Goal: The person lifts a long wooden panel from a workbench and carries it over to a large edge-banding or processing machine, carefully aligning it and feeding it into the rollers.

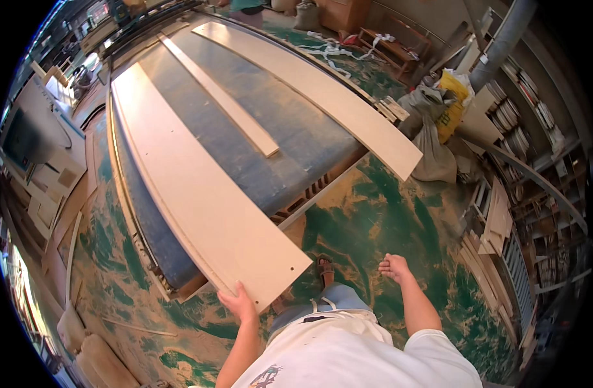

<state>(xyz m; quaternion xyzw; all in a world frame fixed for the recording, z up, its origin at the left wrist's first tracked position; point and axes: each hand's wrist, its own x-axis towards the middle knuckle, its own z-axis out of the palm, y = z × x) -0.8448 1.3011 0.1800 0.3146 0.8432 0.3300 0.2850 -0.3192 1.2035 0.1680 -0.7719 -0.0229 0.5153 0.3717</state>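
Observation:
A long, wide, pale wooden board (199,194) lies on the left side of a dark blue machine bed (244,168), and its near end sticks out toward me. Small dark holes mark the corners of that end. My left hand (238,302) grips the board's left edge close to the near corner, fingers on top, the underside hidden. Out to the right, my right hand (394,266) hangs over the floor with its fingers curled in, and I see nothing in it. A narrow strip (225,97) and a second wide board (322,90) also rest on the bed.
Sawdust covers much of the green floor (387,220). Grey and yellow sacks (448,107) stand beyond the second board. Wood offcuts (497,220) and loaded racks line the right side. At left is a pale cabinet (44,149). A person (246,6) is partly visible beyond the bed.

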